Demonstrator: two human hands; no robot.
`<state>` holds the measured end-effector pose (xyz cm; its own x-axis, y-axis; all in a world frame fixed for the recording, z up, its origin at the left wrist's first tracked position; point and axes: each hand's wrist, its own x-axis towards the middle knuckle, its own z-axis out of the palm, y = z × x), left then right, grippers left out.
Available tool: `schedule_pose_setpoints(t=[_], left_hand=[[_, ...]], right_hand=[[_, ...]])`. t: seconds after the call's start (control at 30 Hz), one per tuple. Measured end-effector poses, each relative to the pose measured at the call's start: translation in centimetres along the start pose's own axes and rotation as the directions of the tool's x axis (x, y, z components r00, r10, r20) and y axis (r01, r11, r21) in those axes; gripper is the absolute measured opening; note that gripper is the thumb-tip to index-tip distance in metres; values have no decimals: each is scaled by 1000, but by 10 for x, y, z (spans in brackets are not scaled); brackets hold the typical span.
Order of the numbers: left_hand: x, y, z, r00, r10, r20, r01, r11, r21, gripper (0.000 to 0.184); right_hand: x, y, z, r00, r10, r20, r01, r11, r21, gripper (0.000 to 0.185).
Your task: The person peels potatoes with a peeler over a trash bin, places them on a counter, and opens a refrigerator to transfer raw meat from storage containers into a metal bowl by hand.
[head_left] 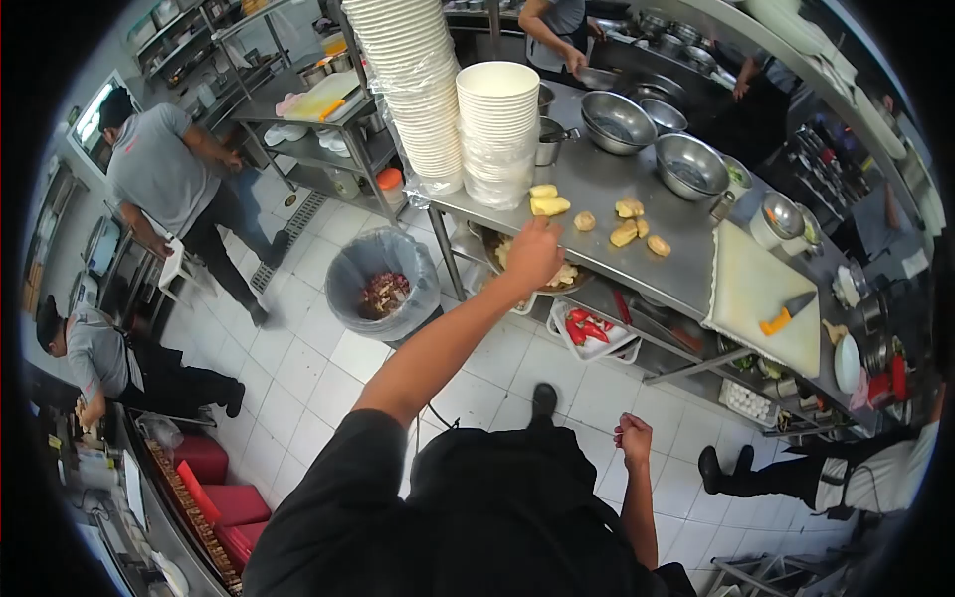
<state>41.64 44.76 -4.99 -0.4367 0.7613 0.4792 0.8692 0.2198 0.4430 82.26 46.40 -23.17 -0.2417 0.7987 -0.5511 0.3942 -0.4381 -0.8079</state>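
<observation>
My left hand [535, 257] reaches over the front edge of the steel table [597, 261]. Its fingers are curled downward, and whatever they may hold is hidden. Just beyond it lie peeled yellow pieces [548, 205] that look like ginger. More such pieces, some with brown skin [624, 233], are scattered to the right. Under the hand, on the lower shelf, a bowl of pale pieces [564, 278] is partly covered by the table and my arm. Low at my right side hangs my right hand [634, 438], fingers curled in, away from the table, with nothing visible in it.
Tall stacks of white tubs [497, 129] stand at the table's left end, beside a lined waste bin [383, 284]. Steel bowls [691, 166] sit behind; a knife [788, 312] lies on the cutting board [761, 284]. Red peppers [587, 326] fill a shelf tray. Several people [164, 179] work nearby.
</observation>
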Motion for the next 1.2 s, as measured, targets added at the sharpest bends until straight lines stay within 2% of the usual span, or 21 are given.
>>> schedule_pose_setpoints(t=[0.23, 0.33, 0.4, 0.5, 0.57, 0.6, 0.67, 0.7, 0.73, 0.83, 0.9, 0.97, 1.0, 1.03, 1.07, 1.13, 1.2], left_hand=[[68, -68, 100, 999, 16, -46, 7, 886, 463, 21], [72, -72, 96, 999, 7, 38, -25, 871, 491, 21], [77, -77, 97, 999, -23, 31, 7, 886, 464, 22], [81, -86, 106, 992, -112, 55, 81, 915, 396, 23], [83, -91, 111, 987, -151, 58, 121, 928, 351, 23], [83, -94, 116, 986, -158, 53, 133, 938, 320, 24], [87, -94, 107, 962, -185, 202, 123, 950, 286, 25], [82, -98, 108, 968, -155, 199, 88, 947, 308, 26], [77, -105, 106, 971, -123, 203, 52, 945, 323, 28], [46, -108, 54, 981, -110, 158, 97, 991, 90, 32], [9, -133, 34, 991, -127, 52, 134, 974, -180, 32], [-23, -153, -24, 962, -262, 82, 274, 904, -327, 33], [-41, -167, -61, 909, -386, 156, 417, 852, -317, 35], [-56, -183, -98, 826, -524, 207, 558, 714, -423, 35], [-73, -201, -131, 717, -638, 281, 677, 542, -498, 36], [-106, -242, -187, 582, -734, 352, 654, 165, -738, 34], [-139, -287, -222, 482, -818, 315, 512, -29, -859, 36]], right_hand=[[45, -50, 42, 984, -110, 138, 124, 988, -93, 31], [61, -81, 69, 970, -145, 193, 177, 971, -160, 34], [75, -110, 89, 946, -194, 261, 252, 944, -212, 35], [85, -159, 118, 845, -333, 418, 472, 832, -292, 33], [65, -222, 139, 746, -417, 519, 588, 779, -220, 33], [55, -247, 153, 744, -434, 507, 586, 789, -185, 33], [48, -287, 178, 710, -471, 524, 617, 774, -142, 33], [45, -303, 190, 683, -485, 546, 642, 755, -132, 33], [25, -333, 207, 707, -444, 550, 599, 790, -132, 34], [-5, -380, 254, 592, -519, 617, 666, 746, -12, 34], [-20, -395, 292, 490, -555, 672, 724, 688, 41, 35], [-46, -408, 341, 443, -575, 688, 743, 665, 78, 35], [-58, -412, 368, 378, -610, 696, 768, 627, 132, 36], [-69, -413, 400, 311, -645, 698, 787, 586, 191, 37], [-79, -414, 430, 330, -604, 726, 742, 641, 196, 37], [-90, -415, 492, 362, -567, 740, 686, 699, 200, 38], [-91, -418, 549, 436, -574, 693, 663, 726, 185, 45]])
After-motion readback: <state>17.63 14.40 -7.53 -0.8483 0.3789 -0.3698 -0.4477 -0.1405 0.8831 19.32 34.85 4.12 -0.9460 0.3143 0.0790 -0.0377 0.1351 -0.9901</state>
